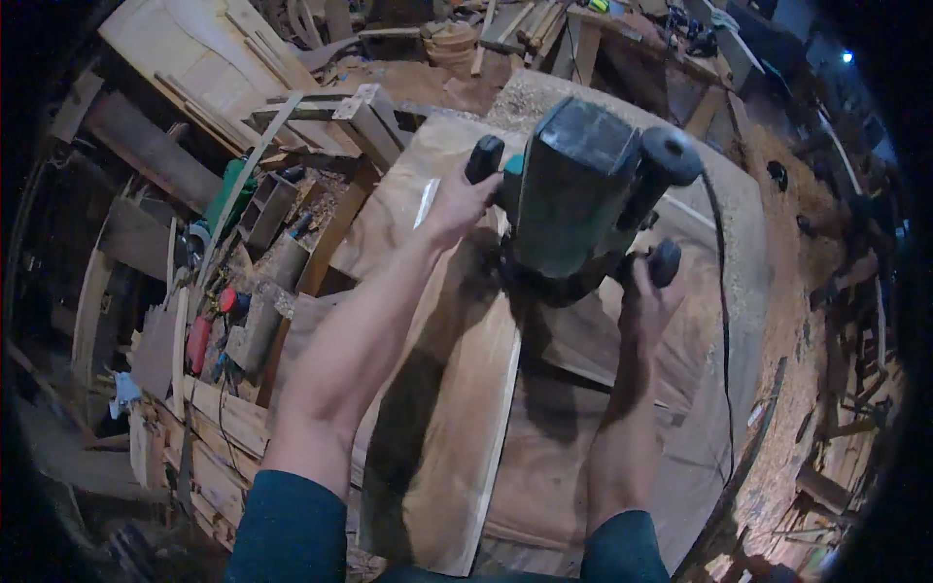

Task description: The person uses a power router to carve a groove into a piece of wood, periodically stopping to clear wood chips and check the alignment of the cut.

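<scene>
A large plunge router (573, 185) with a dark green and black body stands over a long wooden board (462, 428), near its far end. My left hand (459, 202) is wrapped round the router's left black handle. On the other side, my right hand (653, 299) grips the right handle. The router's base is dark and in shadow, and its bit is hidden. Beneath the long board lie wider wooden panels (544, 486), on a worktable (743, 253) strewn with pale shavings.
A black power cord (721, 321) runs down the table's right side. To the left, a wooden tray (330, 238) holds tools and offcuts, with a red-capped item (231, 300) near it. A pale carved door panel (194, 58) leans at the far left. Sawdust (807, 360) covers the floor at right.
</scene>
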Tool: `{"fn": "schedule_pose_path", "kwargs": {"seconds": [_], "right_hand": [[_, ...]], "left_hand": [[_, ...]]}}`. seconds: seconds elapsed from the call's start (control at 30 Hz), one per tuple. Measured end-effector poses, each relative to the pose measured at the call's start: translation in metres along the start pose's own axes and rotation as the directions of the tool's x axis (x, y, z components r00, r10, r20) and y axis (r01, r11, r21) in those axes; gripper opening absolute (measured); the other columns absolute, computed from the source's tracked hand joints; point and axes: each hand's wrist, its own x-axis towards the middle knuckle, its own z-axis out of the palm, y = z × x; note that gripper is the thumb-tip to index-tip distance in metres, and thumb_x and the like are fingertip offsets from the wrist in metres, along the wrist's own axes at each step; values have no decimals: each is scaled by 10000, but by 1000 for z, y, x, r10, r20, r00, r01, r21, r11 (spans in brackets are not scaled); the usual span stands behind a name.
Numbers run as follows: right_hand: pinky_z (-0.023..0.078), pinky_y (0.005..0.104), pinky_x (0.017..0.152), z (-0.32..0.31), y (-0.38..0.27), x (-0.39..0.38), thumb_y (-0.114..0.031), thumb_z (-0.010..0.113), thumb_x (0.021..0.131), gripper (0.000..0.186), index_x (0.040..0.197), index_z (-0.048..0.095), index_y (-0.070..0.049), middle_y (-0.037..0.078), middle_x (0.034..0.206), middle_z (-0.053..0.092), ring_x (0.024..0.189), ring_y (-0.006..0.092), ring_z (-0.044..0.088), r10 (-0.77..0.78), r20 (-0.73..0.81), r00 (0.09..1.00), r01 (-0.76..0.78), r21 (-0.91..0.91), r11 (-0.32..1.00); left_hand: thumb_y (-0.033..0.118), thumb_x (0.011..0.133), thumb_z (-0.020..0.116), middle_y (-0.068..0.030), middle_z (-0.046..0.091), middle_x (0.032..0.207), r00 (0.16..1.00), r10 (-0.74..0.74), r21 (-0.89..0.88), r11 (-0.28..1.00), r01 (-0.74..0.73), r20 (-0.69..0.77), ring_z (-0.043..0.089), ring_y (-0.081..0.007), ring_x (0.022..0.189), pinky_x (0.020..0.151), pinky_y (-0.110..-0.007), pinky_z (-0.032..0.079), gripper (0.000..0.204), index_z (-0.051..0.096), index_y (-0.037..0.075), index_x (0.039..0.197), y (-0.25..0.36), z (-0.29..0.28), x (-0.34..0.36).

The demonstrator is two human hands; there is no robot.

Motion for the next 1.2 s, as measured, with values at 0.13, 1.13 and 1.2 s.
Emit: {"fn": "schedule_pose_path", "kwargs": {"seconds": [0.13,1.13,1.2], "right_hand": [[537,302,736,-6,-6,3,21,631,807,234,1038,608,3,62,945,625,817,156,627,96,17,995,-97,74,993],[510,255,573,7,14,-22,-235,774,812,481,1170,548,-6,74,894,679,739,143,660,83,-48,995,-80,62,995],[533,258,616,3,3,-20,-249,767,821,482,1174,545,-7,92,953,679,797,160,673,-18,80,997,6,151,989]], "left_hand": [[191,901,651,-11,571,843,994,36,200,978,-56,103,505,-89,699,610,-264,438,298,563,20,1128,-6,6,-12],[375,969,415,-122,243,1583,993,-37,986,129,-106,111,172,-387,1458,1125,-661,98,522,479,98,1406,-70,26,-59],[385,961,454,-169,245,1573,993,40,960,254,-119,113,162,-404,1458,1125,-664,94,552,410,159,1462,-68,30,-51]]}}
